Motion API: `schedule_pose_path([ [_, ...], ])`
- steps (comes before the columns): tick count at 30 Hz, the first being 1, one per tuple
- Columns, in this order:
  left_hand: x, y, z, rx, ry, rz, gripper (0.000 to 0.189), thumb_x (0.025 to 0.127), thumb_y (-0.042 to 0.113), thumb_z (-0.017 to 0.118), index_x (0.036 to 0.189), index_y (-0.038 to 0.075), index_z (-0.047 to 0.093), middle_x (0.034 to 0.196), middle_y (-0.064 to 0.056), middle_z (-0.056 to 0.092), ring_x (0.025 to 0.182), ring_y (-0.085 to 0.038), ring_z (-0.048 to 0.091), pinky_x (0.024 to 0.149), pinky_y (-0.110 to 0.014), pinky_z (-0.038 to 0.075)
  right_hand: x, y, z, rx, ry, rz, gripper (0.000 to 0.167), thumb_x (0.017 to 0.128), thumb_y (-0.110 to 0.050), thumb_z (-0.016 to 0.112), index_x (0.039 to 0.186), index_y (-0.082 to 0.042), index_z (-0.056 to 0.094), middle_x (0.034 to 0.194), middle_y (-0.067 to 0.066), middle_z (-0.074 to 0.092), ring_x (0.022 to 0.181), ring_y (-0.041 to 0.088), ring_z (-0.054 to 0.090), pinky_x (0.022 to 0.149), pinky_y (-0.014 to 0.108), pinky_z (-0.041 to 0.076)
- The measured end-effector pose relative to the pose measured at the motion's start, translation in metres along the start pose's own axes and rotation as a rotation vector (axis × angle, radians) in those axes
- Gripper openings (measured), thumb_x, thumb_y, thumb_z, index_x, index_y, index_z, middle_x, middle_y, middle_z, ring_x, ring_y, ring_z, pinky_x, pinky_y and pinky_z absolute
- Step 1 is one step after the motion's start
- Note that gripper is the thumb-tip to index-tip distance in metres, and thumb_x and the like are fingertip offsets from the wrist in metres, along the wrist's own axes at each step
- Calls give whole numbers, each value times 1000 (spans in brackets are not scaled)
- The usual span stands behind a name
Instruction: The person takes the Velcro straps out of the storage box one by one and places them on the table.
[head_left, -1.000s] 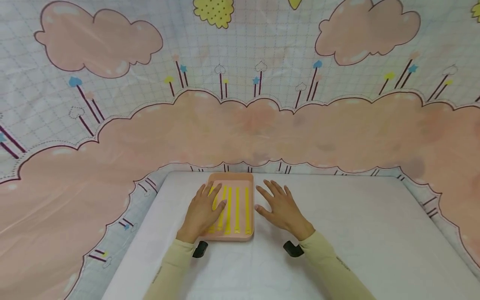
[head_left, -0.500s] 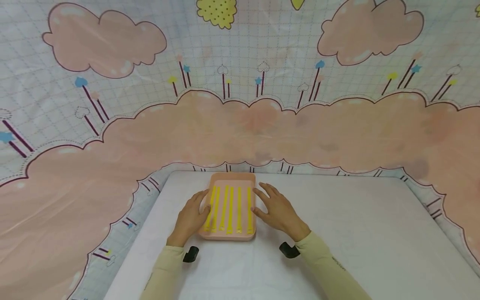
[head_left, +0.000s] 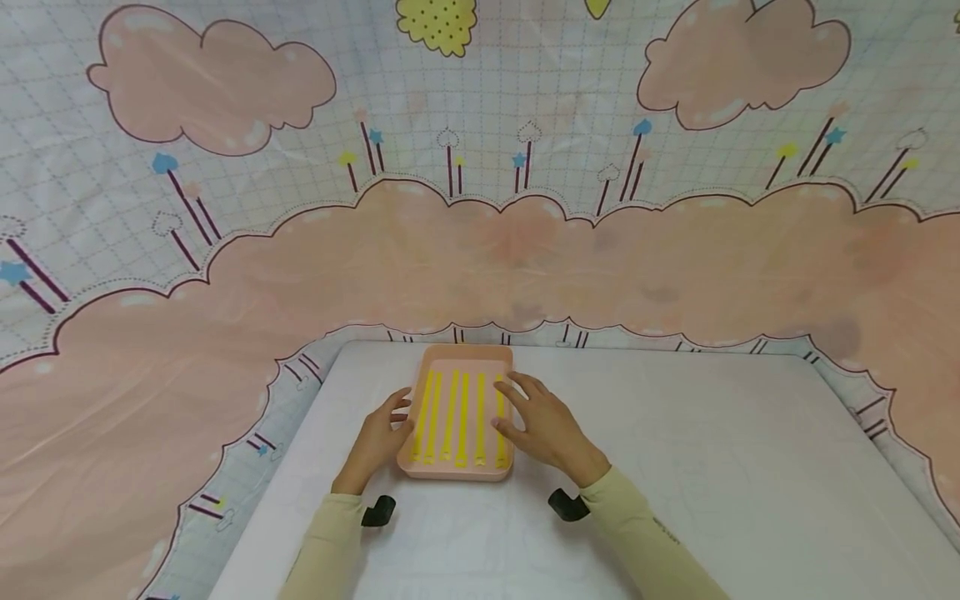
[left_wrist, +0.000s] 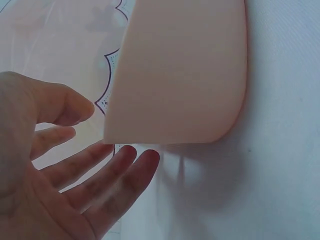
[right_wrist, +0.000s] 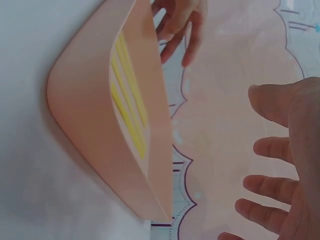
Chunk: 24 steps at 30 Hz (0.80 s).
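Note:
A shallow peach-coloured tray (head_left: 465, 353) lies at the table's far side, left of centre. Several flat yellow strips (head_left: 463, 417), wider at their near ends, run lengthwise inside it. My left hand (head_left: 377, 437) is at the tray's left edge, fingers relaxed and apart. In the left wrist view, its fingertips (left_wrist: 150, 159) are right by the rim of the tray (left_wrist: 175, 75), with the thumb off to the side. My right hand (head_left: 550, 425) reaches over the right rim with spread, bent fingers. Nothing is between the thumb and fingers of the right hand (right_wrist: 300, 150) in the right wrist view.
A white-covered table (head_left: 697, 450) extends well to the right of the tray and in front of it. Behind stands a patterned cloth backdrop (head_left: 585, 267) with clouds. A dark wrist camera (head_left: 568, 505) hangs beneath the right wrist, another dark camera (head_left: 378, 511) beneath the left.
My left hand has moved left from above the tray to its left edge, uncovering the strips. My right hand has moved slightly left, over the right rim. The tray has hardly moved.

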<state>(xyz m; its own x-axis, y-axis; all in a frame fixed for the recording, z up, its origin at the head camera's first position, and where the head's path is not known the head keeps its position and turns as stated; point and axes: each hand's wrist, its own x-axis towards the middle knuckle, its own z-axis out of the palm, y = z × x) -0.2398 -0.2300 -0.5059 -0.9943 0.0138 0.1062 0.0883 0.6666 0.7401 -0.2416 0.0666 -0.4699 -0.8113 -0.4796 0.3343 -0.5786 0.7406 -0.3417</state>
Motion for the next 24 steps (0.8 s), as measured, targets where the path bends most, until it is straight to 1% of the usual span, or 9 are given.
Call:
schedule_pose_path([
  [2,0,-2,0,-15,-5,-23,57,92,5,59,147,6,43,133,-23,60,111,-40,65,88,-49,55,0,-1,1,6,-5,2,59,95,-46,59,146,-19,47,153,9,42,137,31,45,101,52,47],
  [6,1,-6,-1,-35,-24,-92,53,94,8,59,145,6,46,130,-21,63,110,-36,65,87,-45,56,2,-4,4,6,-15,5,58,96,-46,58,146,-20,46,153,8,43,136,30,46,103,51,46],
  [10,1,-8,-1,-54,-48,-132,47,94,9,60,140,4,53,129,-22,63,111,-34,65,84,-41,57,3,-7,5,11,-25,2,57,96,-45,58,145,-20,47,151,7,45,135,29,47,104,50,45],
  [15,1,-9,0,-101,-54,-152,44,93,5,59,137,2,56,130,-23,62,110,-35,65,76,-35,58,5,-13,3,32,-33,-35,53,96,-41,60,142,-16,50,146,8,49,134,29,49,103,49,46],
  [18,2,-9,1,-123,-45,-155,43,93,4,59,136,2,56,131,-22,62,110,-34,66,73,-32,57,6,-16,1,17,-23,-51,50,96,-41,59,139,-15,53,144,8,52,131,28,51,102,47,47],
  [20,3,-9,2,-132,-43,-150,43,92,4,58,136,1,57,131,-22,62,110,-35,66,72,-31,57,7,-17,1,7,-15,-59,49,96,-40,59,138,-15,54,142,8,53,129,28,53,101,47,48],
  [24,4,-10,3,-131,-41,-146,43,92,3,58,135,1,58,130,-22,62,109,-34,66,74,-32,57,9,-18,2,3,-14,-69,48,96,-39,61,136,-13,55,141,8,54,128,28,54,101,47,48],
])
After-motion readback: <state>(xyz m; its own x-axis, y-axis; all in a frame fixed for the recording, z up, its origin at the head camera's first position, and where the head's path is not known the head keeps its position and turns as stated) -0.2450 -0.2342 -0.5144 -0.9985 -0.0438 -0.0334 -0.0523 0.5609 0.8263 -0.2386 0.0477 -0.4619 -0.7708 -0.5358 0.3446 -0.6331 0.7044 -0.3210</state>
